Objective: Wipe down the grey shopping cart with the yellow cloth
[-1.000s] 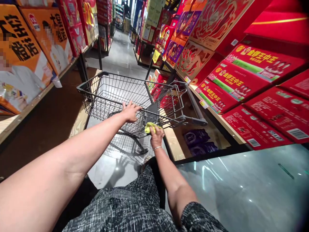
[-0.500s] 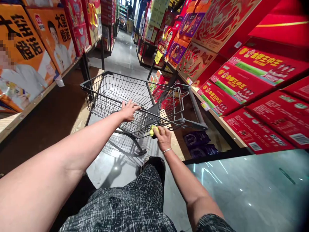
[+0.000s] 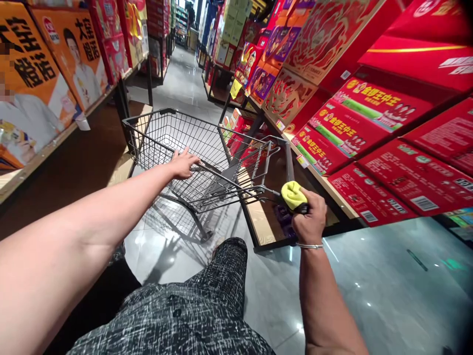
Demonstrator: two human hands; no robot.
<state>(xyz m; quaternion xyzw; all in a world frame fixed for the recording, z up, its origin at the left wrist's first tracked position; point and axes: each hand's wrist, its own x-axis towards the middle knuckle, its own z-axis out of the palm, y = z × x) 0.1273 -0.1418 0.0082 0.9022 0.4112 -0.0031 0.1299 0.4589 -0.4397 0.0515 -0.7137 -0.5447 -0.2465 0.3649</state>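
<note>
cloth (image 3: 293, 195): yellow | cart (image 3: 207, 148): dark grey wire | boxes (image 3: 373, 148): red (green stripe) | trousers (image 3: 192, 315): black-white flecked

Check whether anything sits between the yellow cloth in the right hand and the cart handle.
Nothing visible does. The right hand presses the yellow cloth directly against the cart handle at its corner; the left hand rests farther off on the basket rim.

What the aisle keeps out of sight
The right grip (image 3: 309, 222) and its yellow cloth (image 3: 293, 195) cover the near end of the cart handle (image 3: 289, 167), and the fingers curl away underneath. The purple packs (image 3: 281, 217) on the low shelf show only partly behind them. The left arm runs off the lower left edge, the red boxes (image 3: 417, 177) run off the right, and the far end of the aisle is too small to read.
</note>
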